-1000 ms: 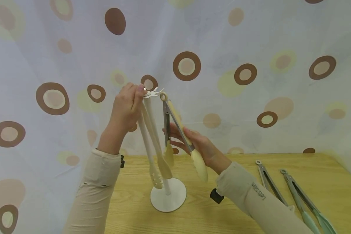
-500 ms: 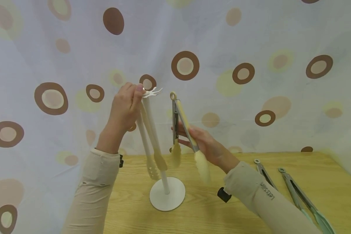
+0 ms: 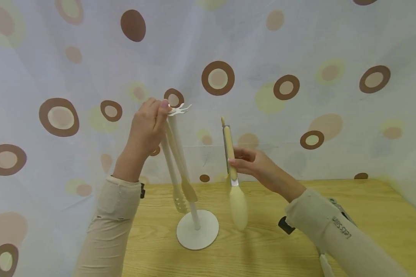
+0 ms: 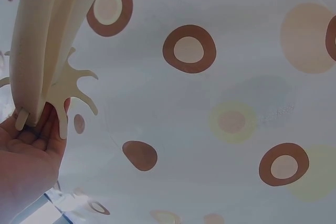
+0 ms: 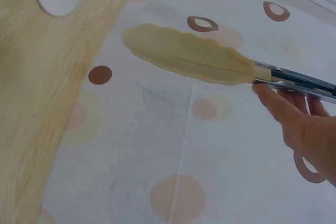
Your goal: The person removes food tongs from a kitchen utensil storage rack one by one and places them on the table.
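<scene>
My left hand (image 3: 147,119) grips the hooked top (image 3: 181,109) of a white utensil stand (image 3: 198,240). Beige tongs (image 3: 188,188) hang from that top, one tip slotted; their upper arms (image 4: 37,40) loom large in the left wrist view, above the hand's curled fingers. To the right of the stand and apart from it, my right hand (image 3: 263,167) holds yellow tongs (image 3: 239,207) with metal arms, pinched between thumb and fingers, ring end up. One yellow tip (image 5: 189,56) fills the middle of the right wrist view.
The wooden table (image 3: 270,231) carries the stand's round base. More tongs (image 3: 341,209) lie at the right, largely hidden by my right sleeve (image 3: 332,231); a pale tip (image 3: 326,265) shows below it. A dotted curtain (image 3: 249,46) hangs behind.
My right hand has drawn the yellow tongs away from the hooked top, rightward and slightly down. The tongs have turned and their arms come together. The left hand holds about the same spot.
</scene>
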### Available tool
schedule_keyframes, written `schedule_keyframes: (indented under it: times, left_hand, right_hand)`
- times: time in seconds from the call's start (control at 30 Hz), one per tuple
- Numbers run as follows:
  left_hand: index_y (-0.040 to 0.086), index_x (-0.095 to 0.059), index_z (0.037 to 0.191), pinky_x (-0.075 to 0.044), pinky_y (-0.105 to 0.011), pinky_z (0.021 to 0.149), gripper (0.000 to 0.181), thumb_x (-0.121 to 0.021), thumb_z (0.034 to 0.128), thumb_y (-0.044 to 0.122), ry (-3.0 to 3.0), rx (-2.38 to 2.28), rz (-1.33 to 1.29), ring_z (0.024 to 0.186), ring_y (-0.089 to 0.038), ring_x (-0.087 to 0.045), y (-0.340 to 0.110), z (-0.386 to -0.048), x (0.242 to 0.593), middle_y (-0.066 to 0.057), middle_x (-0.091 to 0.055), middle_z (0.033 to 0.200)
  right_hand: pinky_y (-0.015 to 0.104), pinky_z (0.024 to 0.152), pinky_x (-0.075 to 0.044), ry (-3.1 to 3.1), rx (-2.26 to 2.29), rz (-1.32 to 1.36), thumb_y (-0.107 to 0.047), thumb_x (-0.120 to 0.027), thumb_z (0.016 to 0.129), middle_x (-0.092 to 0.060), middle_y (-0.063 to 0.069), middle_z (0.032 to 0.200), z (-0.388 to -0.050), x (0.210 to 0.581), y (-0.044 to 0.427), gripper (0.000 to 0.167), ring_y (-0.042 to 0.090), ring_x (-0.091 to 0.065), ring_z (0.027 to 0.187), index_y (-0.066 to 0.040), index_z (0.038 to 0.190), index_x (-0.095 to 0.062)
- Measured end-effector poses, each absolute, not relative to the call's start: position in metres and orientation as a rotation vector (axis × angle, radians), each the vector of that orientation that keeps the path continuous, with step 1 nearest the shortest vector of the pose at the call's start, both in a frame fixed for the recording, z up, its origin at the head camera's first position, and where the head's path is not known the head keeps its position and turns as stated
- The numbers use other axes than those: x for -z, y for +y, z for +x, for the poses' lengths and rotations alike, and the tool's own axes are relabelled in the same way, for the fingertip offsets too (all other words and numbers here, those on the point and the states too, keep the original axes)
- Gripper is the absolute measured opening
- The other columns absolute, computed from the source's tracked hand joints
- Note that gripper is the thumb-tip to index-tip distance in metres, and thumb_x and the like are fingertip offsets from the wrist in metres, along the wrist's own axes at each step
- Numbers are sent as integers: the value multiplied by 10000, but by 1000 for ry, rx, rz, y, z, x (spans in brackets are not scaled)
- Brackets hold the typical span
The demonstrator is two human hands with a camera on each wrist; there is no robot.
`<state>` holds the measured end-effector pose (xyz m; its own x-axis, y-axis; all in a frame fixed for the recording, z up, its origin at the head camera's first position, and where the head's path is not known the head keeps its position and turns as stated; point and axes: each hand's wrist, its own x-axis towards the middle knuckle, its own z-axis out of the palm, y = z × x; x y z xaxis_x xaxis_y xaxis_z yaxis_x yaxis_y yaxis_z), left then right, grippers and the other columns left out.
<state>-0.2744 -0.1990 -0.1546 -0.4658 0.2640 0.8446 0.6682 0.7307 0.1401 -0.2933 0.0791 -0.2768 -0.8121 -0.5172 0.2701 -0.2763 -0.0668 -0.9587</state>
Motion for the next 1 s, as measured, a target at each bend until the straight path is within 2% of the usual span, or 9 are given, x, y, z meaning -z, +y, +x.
schedule_keyframes:
  times: [0.1, 0.2, 0.43, 0.6, 0.87, 1.0]
  left_hand:
    - [-77, -629, 910, -415, -489, 774, 350, -382, 998, 155, -2053, 580, -704, 851, -398, -512, -200, -274, 155, -219, -554, 858]
    - [-77, -629, 910, -416, -488, 775, 347, -386, 1000, 155, -2055, 580, -704, 851, -395, -511, -200, -274, 155, -219, -555, 860]
    - [-77, -617, 898, -413, -485, 770, 340, -388, 997, 155, -2051, 585, -708, 844, -392, -509, -200, -275, 156, -218, -553, 859]
    - [-75, -618, 904, -415, -488, 777, 348, -382, 999, 162, -2058, 584, -703, 854, -393, -510, -199, -274, 155, -219, -555, 868]
    - [-75, -616, 913, -412, -487, 780, 350, -382, 1003, 170, -2078, 580, -687, 856, -390, -506, -199, -274, 155, -216, -550, 871]
    - [-74, -598, 893, -410, -488, 771, 343, -388, 1003, 173, -2074, 574, -684, 847, -390, -500, -199, -274, 155, -215, -541, 861]
  right_hand:
    - [461, 984, -441, 2159, 1918, -816, -206, -662, 902, -573, 132, 1203, -293, 278, 81, 480, 295, -543, 1129, -25, 1322, -515]
    - [461, 936, -469, 2297, 1838, -744, -258, -688, 880, -580, 142, 1167, -293, 279, 84, 498, 277, -546, 1068, -30, 1293, -529]
    - [386, 851, -462, 2577, 1638, -562, -421, -715, 829, -511, 146, 1162, -290, 282, 93, 666, 273, -514, 1043, -27, 1303, -465]
    - [371, 814, -467, 2692, 1533, -479, -474, -713, 811, -533, 158, 1118, -288, 284, 101, 741, 253, -545, 964, 4, 1289, -411]
    - [333, 646, -411, 2830, 1344, -366, -542, -678, 818, -513, 145, 925, -288, 294, 113, 668, 231, -482, 749, 13, 1073, -407]
    - [321, 594, -383, 2877, 1219, -320, -569, -657, 819, -482, 140, 854, -290, 300, 117, 679, 219, -446, 690, 19, 1034, -395]
